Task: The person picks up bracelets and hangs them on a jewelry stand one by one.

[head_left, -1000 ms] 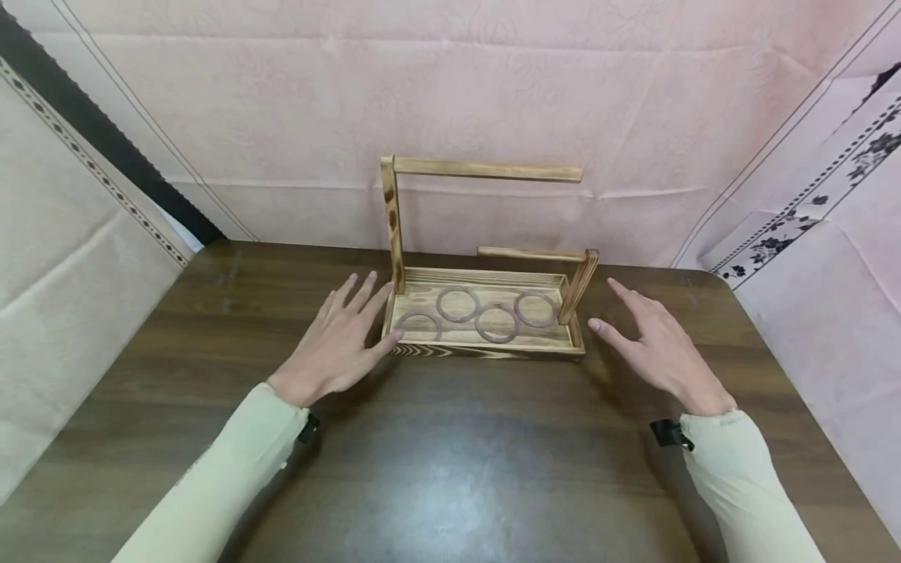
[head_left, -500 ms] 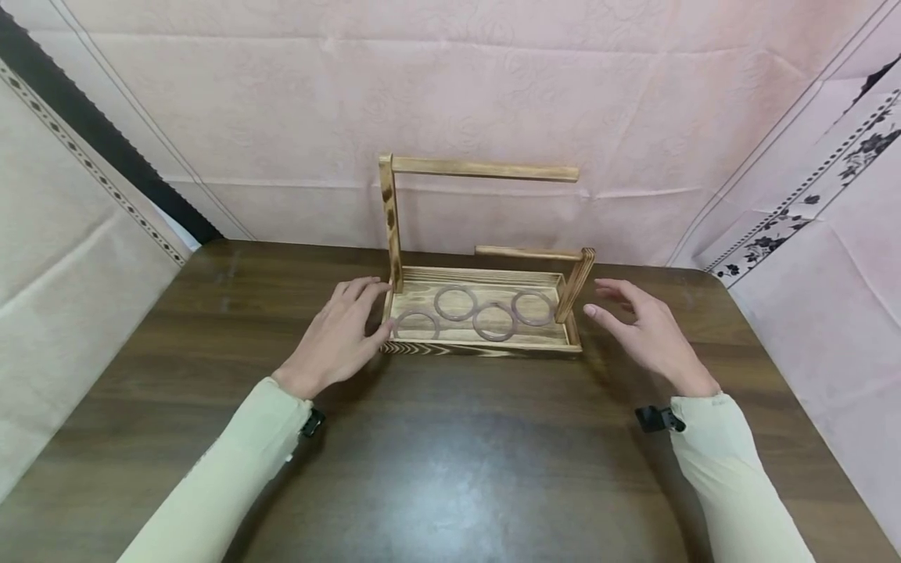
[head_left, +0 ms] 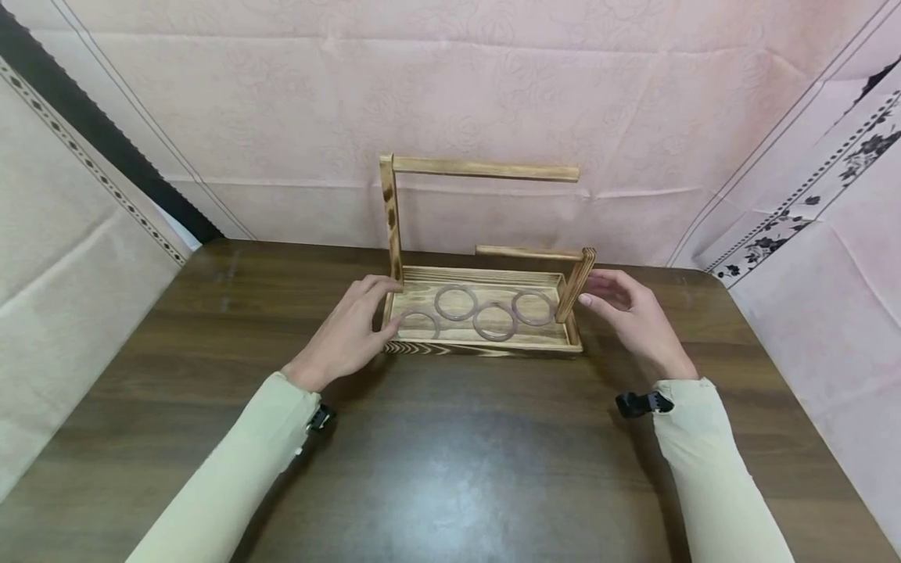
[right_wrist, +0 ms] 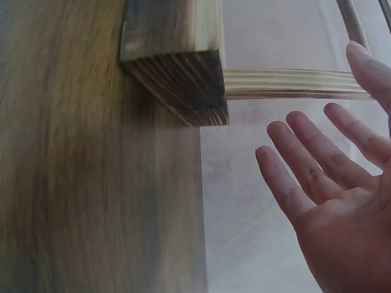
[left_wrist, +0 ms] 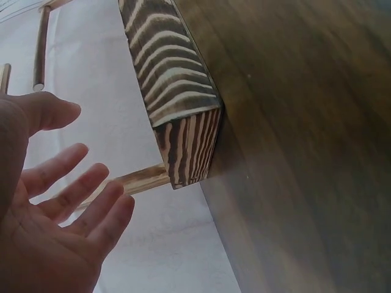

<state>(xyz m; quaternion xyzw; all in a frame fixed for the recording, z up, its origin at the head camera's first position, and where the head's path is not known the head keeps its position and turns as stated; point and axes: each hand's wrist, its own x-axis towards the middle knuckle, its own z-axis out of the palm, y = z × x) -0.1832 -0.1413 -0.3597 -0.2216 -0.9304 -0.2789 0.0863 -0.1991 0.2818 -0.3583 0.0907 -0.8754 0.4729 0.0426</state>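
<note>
A shallow wooden tray (head_left: 479, 350) stands near the table's far edge, with several thin translucent rings (head_left: 495, 339) lying flat in it. From its left end rises a tall post (head_left: 392, 227) carrying a long bar (head_left: 486, 169). A shorter post (head_left: 576, 285) at the right end carries a lower bar (head_left: 528, 252). My left hand (head_left: 345, 336) is at the tray's left end, fingers loosely bent and thumb by the front left corner; contact is unclear. Beside the shorter post is my right hand (head_left: 640, 324), its fingers partly behind that post. Both palms hold nothing in the wrist views.
A dark brown wooden table (head_left: 450, 453) extends in front of the tray and to both sides. Pale pink cloth (head_left: 493, 94) hangs behind the table, with further cloth at left and right. Each wrist wears a black strap device (head_left: 644, 403).
Both hands have moved in toward the tray's ends, and their fingers have bent more. The tray shifted slightly left in view early on; the rings keep their places in it.
</note>
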